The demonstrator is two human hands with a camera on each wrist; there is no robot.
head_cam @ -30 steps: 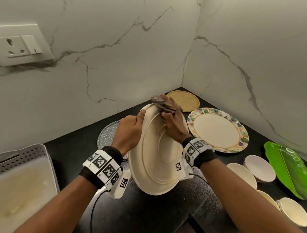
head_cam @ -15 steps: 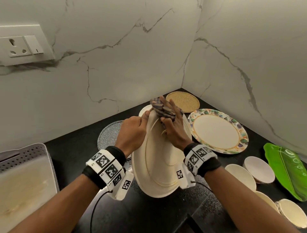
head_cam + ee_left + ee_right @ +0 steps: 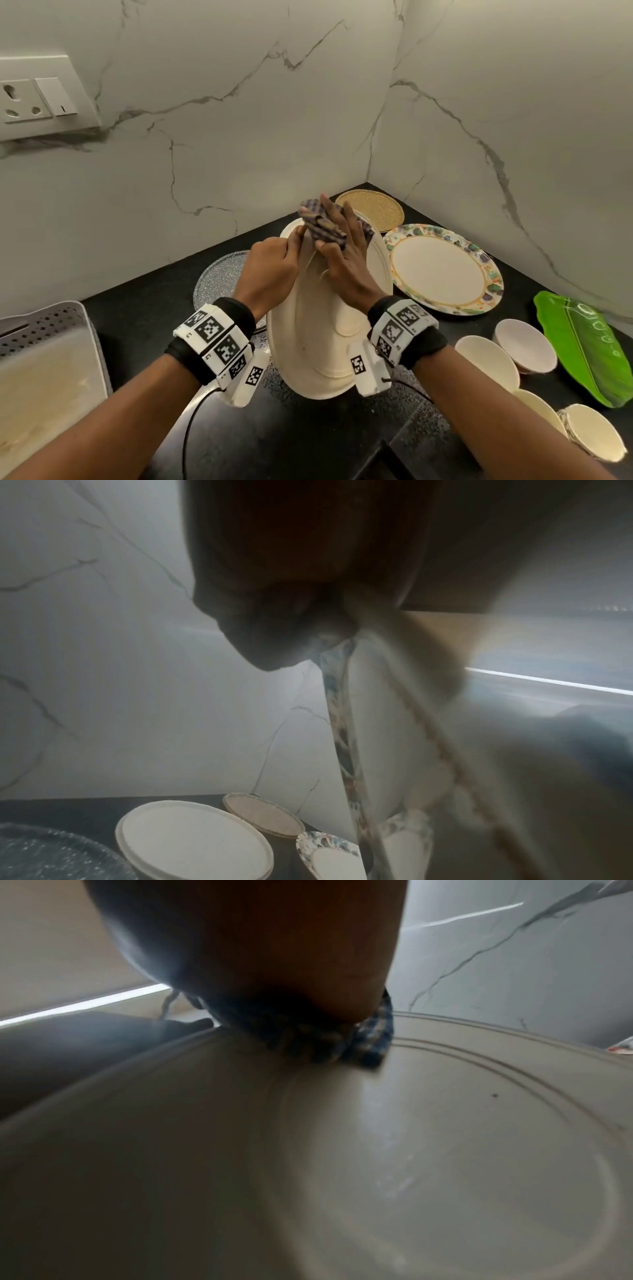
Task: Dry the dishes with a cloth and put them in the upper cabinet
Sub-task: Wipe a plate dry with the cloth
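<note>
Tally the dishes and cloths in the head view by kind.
Plates: 2, cream plate, floral plate
Bowls: 4
Green leaf dish: 1
Round mats: 2, woven mat, glittery mat
Cloth: 1
Total: 10

The right hand (image 3: 346, 260) hides most of the checked cloth (image 3: 320, 222). At the lower right edge, a bowl (image 3: 592, 433) is cut off. The left wrist view is blurry.

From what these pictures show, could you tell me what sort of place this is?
Most likely a home kitchen corner: a black stone countertop meets white marble-look wall panels, with a floral-rimmed round plate and small cream bowls laid out on it, and a wall socket with a switch.
</note>
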